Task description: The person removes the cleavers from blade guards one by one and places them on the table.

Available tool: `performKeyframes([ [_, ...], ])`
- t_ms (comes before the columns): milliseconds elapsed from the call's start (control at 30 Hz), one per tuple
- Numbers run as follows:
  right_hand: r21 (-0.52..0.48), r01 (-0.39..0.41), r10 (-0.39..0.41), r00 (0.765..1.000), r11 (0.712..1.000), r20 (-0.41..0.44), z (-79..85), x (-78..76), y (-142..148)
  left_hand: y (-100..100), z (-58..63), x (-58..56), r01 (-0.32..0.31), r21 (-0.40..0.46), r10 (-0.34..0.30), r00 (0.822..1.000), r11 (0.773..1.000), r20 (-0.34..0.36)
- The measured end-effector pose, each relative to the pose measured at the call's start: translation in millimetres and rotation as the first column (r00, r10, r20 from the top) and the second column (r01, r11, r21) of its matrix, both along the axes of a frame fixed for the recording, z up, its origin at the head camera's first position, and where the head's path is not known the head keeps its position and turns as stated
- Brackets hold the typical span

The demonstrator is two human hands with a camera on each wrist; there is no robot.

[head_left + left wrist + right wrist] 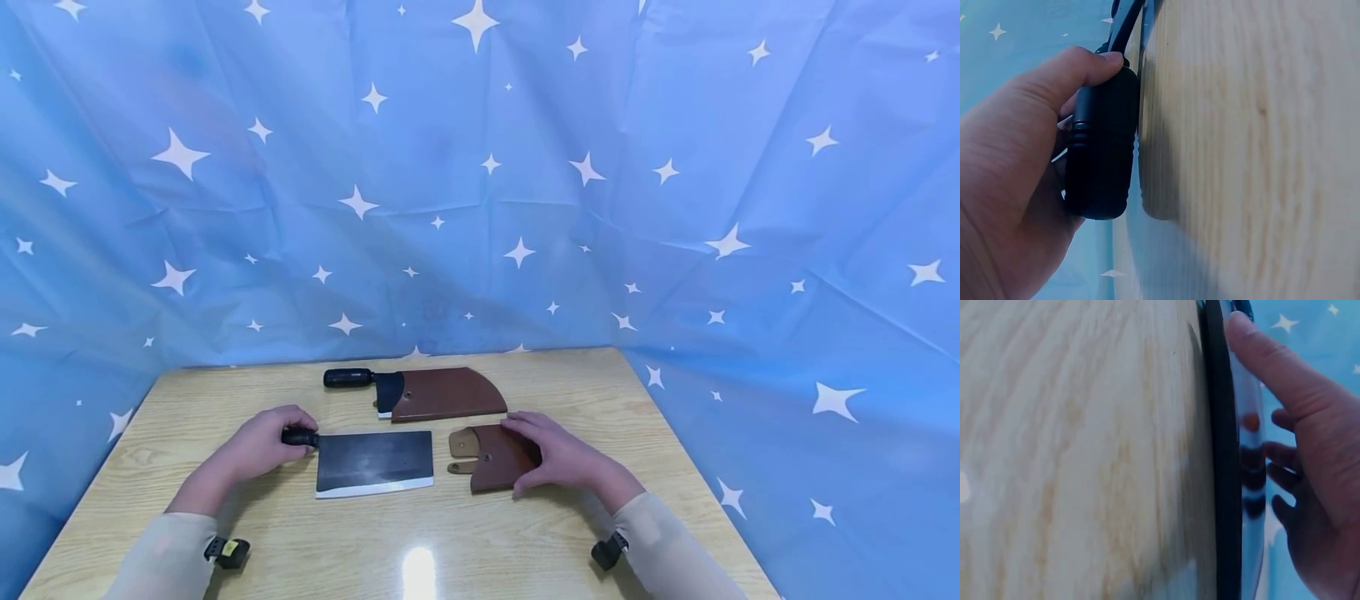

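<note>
A cleaver with a dark rectangular blade and a pale cutting edge lies flat on the wooden table, its edge facing the person. My left hand holds its black handle, the thumb lying near the blade end of the handle in the left wrist view. To the right is a brown leather sheath, with tan flaps on its left side. Over the right part of this sheath lies my right hand, its fingers spread. In the right wrist view the thumb of this hand meets the sheath's glossy face.
Behind these two lies a second cleaver in a brown sheath, its black handle pointing left. The wooden table ends at the back against a blue curtain with white stars. Light glares off the table near the front.
</note>
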State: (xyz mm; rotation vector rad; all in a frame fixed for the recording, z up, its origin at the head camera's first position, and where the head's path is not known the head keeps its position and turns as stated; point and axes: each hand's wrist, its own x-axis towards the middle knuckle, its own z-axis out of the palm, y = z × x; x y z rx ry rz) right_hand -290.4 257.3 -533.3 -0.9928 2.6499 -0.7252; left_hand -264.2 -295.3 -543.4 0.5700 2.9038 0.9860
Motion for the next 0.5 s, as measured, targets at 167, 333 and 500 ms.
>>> performKeyframes([
  [167,-0.041,0.019,-0.02,0.999,0.999,-0.031,3.9,-2.0,-4.1,0.8,2.3,-0.8,0.005,0.004,-0.005,1.0,1.0,0.026],
  [333,-0.039,0.04,-0.044,0.995,0.998,-0.085,8.2,-7.6,-10.2,3.6,12.0,-7.0,-0.005,0.027,0.004,0.999,1.0,0.052],
  [500,-0.016,0.033,-0.035,0.991,0.999,-0.125,17.5,-14.4,-23.0,12.3,24.8,-19.9,-0.015,0.021,0.015,1.0,1.0,-0.001],
])
